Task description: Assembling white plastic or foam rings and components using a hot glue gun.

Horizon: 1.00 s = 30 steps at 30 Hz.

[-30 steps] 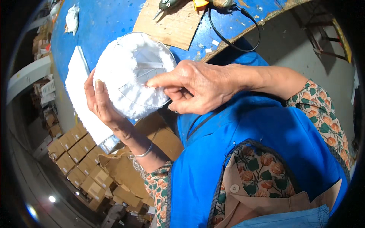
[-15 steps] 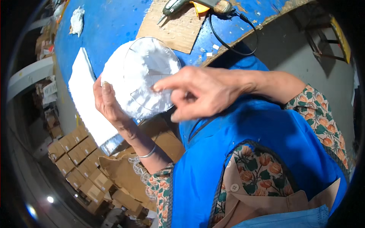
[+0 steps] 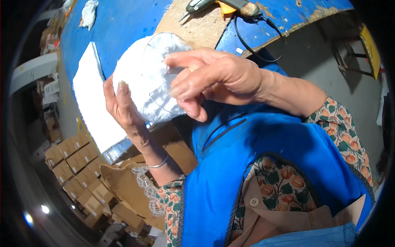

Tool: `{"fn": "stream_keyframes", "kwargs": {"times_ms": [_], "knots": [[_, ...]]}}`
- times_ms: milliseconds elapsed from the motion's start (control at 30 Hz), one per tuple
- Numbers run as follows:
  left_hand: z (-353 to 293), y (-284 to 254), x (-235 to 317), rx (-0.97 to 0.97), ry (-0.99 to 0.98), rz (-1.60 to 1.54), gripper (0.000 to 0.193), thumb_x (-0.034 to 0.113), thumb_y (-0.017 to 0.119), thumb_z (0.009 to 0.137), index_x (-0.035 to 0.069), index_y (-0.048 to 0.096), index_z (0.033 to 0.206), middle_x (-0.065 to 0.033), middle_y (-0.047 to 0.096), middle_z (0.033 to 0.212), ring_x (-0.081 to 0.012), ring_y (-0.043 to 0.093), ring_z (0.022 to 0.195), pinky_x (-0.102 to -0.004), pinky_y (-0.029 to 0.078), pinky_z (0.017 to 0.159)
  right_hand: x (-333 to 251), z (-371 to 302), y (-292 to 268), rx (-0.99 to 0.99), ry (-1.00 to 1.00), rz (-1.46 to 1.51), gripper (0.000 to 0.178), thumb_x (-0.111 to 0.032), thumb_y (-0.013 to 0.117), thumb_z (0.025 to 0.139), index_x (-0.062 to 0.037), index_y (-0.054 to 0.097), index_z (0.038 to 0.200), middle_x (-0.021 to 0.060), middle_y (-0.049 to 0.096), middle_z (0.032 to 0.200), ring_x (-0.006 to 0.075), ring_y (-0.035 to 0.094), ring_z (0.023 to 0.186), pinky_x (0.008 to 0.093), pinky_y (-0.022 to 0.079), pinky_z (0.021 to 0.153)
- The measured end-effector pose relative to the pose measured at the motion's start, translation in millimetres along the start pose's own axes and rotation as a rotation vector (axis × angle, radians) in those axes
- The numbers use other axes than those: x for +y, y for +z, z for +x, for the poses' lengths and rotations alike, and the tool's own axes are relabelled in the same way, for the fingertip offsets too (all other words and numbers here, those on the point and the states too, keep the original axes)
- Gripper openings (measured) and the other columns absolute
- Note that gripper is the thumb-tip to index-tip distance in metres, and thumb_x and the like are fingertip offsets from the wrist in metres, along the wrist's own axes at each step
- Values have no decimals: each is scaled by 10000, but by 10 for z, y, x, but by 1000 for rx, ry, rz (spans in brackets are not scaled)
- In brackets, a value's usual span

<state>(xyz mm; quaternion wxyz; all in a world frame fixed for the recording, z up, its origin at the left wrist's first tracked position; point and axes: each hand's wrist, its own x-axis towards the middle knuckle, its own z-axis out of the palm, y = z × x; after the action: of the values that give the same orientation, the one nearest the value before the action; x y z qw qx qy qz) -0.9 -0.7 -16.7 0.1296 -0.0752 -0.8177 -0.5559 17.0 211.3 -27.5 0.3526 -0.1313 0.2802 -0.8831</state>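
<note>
A round, fluffy white fabric piece [image 3: 138, 70] with a thin wire frame [image 3: 158, 101] showing on it is held up in front of me, over the table's near edge. My left hand [image 3: 123, 105] grips its left side, thumb on the near face and the other fingers partly hidden at the edge. Over its right half is my right hand [image 3: 205, 78], the index fingertip touching the white fabric. Its other fingers are loosely bent and apart, with nothing seen between them.
A glue gun [image 3: 222, 6] with a black cable rests on cardboard [image 3: 201, 29] on the blue table [image 3: 123, 20]. A folded white fabric sheet [image 3: 92, 103] lies at left, a white scrap [image 3: 89, 14] beyond. Stacked cartons [image 3: 78, 160], wire frames [image 3: 150, 191] and a stool [image 3: 362, 53] stand around.
My right hand has moved up, its index finger now higher on the fabric and the other fingers less curled. The white piece has tilted slightly; my left hand keeps its grip.
</note>
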Motion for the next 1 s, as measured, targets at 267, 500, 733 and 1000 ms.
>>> {"fn": "stream_keyframes", "kwargs": {"times_ms": [267, 500, 733, 1000], "knots": [[-38, 28, -44, 50, 49, 48, 335, 227, 612, 816, -35, 587, 1023, -109, 580, 916, -188, 550, 829, -296, 435, 761, 50, 75, -205, -151, -27, 35, 195, -176, 536, 889, 17, 516, 896, 116, 591, 672, 176, 584, 555, 255, 499, 500], [-25, 4, -278, 43, 236, 122, 476, 394, 558, 877, -40, 579, 1070, -137, 598, 961, -215, 558, 851, -328, 439, 776, -53, -4, -143, 229, 115, -916, 378, -302, 635, 840, 23, 591, 1028, 48, 551, 559, 105, 519, 486, 248, 418, 464], [-324, -176, -945, 341, -193, -167, 390, 283, 426, 973, -44, 529, 1160, -104, 594, 1036, -156, 538, 954, -279, 428, 849, 86, 58, -232, 345, -543, -1688, 149, -127, 594, 815, 12, 585, 869, 135, 532, 806, 234, 557, 708, 323, 433, 593], [-530, -210, -1090, 150, -128, -306, 369, 279, 426, 979, -32, 537, 1144, -62, 601, 968, -110, 531, 862, -236, 440, 769, 236, 147, -12, 365, -467, -1477, 144, -66, 519, 852, 51, 558, 925, 84, 555, 728, 184, 544, 655, 305, 447, 608]]}}
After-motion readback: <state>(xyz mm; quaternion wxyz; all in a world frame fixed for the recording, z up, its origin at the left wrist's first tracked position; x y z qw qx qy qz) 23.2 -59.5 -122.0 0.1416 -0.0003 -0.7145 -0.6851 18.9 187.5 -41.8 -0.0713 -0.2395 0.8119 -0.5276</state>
